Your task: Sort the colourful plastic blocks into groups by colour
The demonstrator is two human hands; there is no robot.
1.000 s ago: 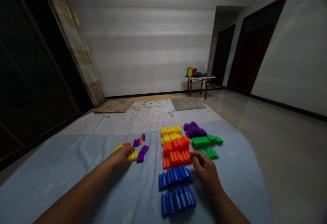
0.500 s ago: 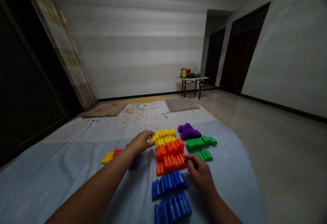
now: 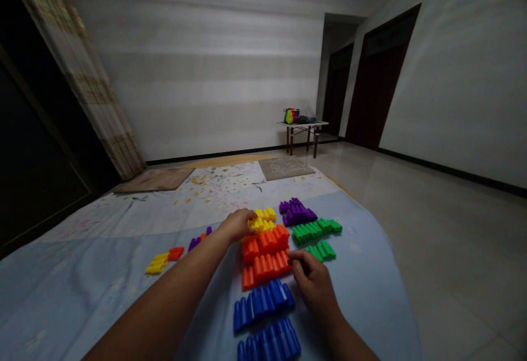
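Plastic blocks lie sorted by colour on a light blue sheet (image 3: 102, 273). My left hand (image 3: 237, 225) reaches across to the yellow blocks (image 3: 263, 218), fingers curled on their near edge; whether it holds one I cannot tell. Below them sit two rows of orange blocks (image 3: 265, 254), then two rows of blue blocks (image 3: 265, 317). My right hand (image 3: 310, 281) rests with bent fingers against the right end of the lower orange row. Purple blocks (image 3: 295, 212) and green blocks (image 3: 315, 230) lie to the right.
A few loose yellow, orange and purple blocks (image 3: 164, 259) lie at the left of the sheet. Two mats lie beyond it. A small table (image 3: 302, 127) with a colourful object stands by the far wall. Bare floor lies to the right, a curtain at left.
My left hand has moved from the loose blocks at the left over to the yellow group. My right hand stays at the orange row. The view has shifted to the right.
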